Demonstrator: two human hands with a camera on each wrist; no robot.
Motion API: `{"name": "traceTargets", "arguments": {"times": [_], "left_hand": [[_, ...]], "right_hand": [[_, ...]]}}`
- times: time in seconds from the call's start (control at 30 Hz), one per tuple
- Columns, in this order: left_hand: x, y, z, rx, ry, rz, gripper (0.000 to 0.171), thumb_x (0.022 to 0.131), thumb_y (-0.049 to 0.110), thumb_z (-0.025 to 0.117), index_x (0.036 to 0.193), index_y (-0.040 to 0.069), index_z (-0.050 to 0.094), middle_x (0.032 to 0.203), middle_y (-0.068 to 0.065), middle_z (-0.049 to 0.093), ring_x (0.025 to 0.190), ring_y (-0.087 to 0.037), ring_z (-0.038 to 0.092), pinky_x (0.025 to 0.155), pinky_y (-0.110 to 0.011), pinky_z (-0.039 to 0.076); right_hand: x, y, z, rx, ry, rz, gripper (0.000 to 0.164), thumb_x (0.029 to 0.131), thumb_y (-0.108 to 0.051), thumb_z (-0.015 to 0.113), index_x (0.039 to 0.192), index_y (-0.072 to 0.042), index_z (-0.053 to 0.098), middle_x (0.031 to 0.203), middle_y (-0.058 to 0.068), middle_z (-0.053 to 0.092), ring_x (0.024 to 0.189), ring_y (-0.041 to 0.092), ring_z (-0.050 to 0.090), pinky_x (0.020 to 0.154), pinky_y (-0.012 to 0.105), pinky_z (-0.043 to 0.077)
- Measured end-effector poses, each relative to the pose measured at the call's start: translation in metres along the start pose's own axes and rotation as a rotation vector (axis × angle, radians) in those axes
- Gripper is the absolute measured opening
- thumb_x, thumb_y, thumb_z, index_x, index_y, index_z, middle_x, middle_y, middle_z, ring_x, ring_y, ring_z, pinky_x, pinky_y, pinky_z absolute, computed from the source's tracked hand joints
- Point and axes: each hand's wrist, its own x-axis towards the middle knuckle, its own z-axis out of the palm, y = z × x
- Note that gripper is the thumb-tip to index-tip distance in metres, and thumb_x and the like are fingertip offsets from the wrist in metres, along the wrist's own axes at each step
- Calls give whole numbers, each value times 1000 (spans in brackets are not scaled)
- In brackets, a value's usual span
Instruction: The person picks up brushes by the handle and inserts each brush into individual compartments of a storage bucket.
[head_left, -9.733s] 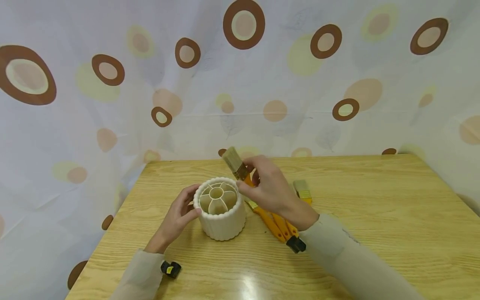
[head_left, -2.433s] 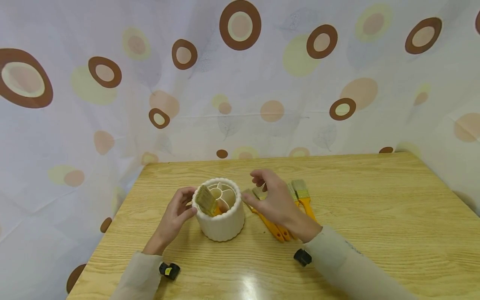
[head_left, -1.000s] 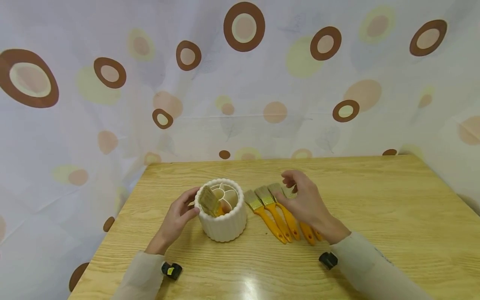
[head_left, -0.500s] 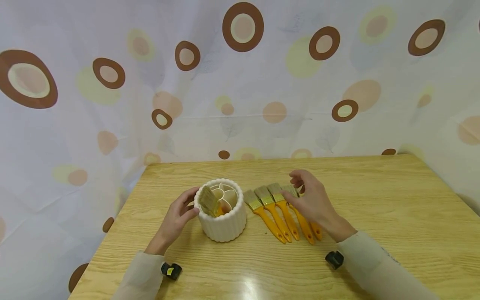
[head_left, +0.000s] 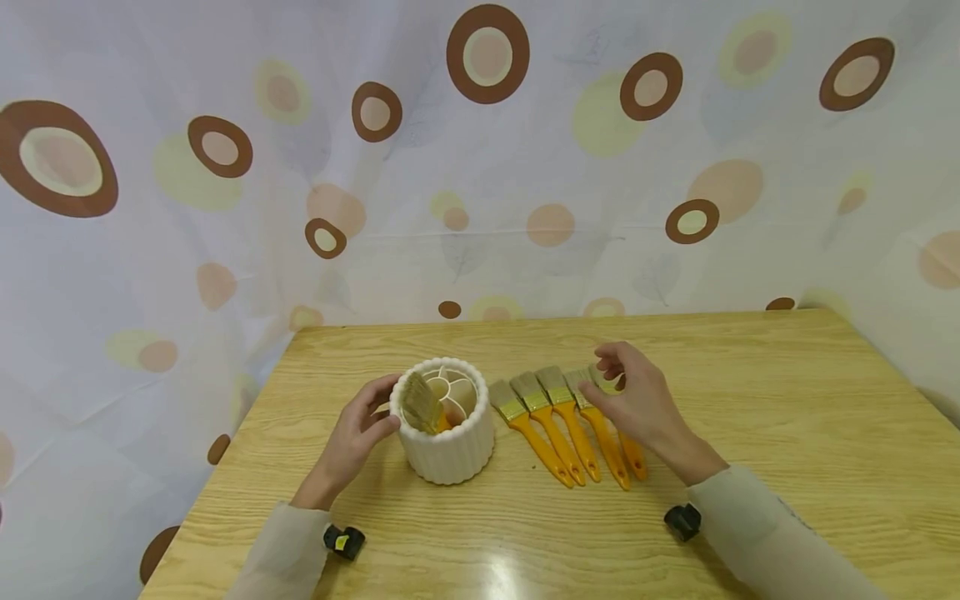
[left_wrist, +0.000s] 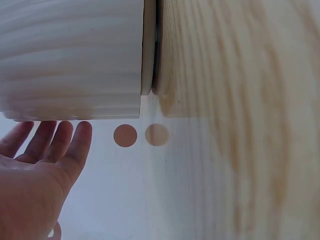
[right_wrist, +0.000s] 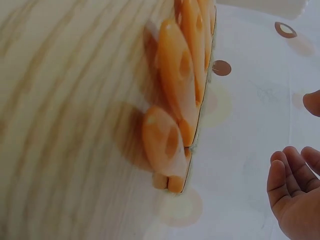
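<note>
A cream fluted round holder [head_left: 448, 454] with divided compartments stands upright on the table. One paintbrush [head_left: 422, 404] leans inside it, bristles up, against the left of its rim. My left hand [head_left: 360, 437] rests fingertips and thumb against the holder's left side; in the left wrist view, the fingers [left_wrist: 77, 145] meet its wall. My right hand [head_left: 637, 400] hovers over the rightmost of several orange-handled paintbrushes [head_left: 576, 437], fanned out with bristles pointing away. It holds nothing; its thumb and fingers are apart, and it covers part of the rightmost brush [head_left: 634, 457].
The wooden table [head_left: 787, 417] reaches back to a spotted cloth [head_left: 551, 150] hanging behind and at both sides. Black wrist cameras [head_left: 344, 542] are strapped by each sleeve, close over the tabletop.
My right hand held a paintbrush near the holder at first; that brush now stands inside. The hand then moved right across the other brushes, uncovering them. My left hand stayed at the holder.
</note>
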Motion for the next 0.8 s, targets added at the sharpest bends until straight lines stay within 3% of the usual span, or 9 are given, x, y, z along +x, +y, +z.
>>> {"name": "traceTargets", "arguments": {"times": [0.33, 0.8], "left_hand": [[0, -2, -1, -43, 1, 11, 45, 94, -1, 53, 136, -4, 39, 135, -18, 44, 124, -20, 45, 97, -29, 43], [0, -1, -1, -71, -3, -10, 46, 93, 0, 55, 135, -4, 38, 135, -21, 46, 123, -14, 47, 100, -28, 40]], "right_hand": [[-1, 8, -3, -26, -15, 24, 48, 88, -25, 70, 125, -2, 51, 101, 9, 55, 89, 29, 53, 73, 39, 46], [-2, 16, -7, -43, -36, 32, 48, 88, -26, 70, 124, -1, 50, 102, 10, 55, 88, 30, 54, 75, 41, 46]]}}
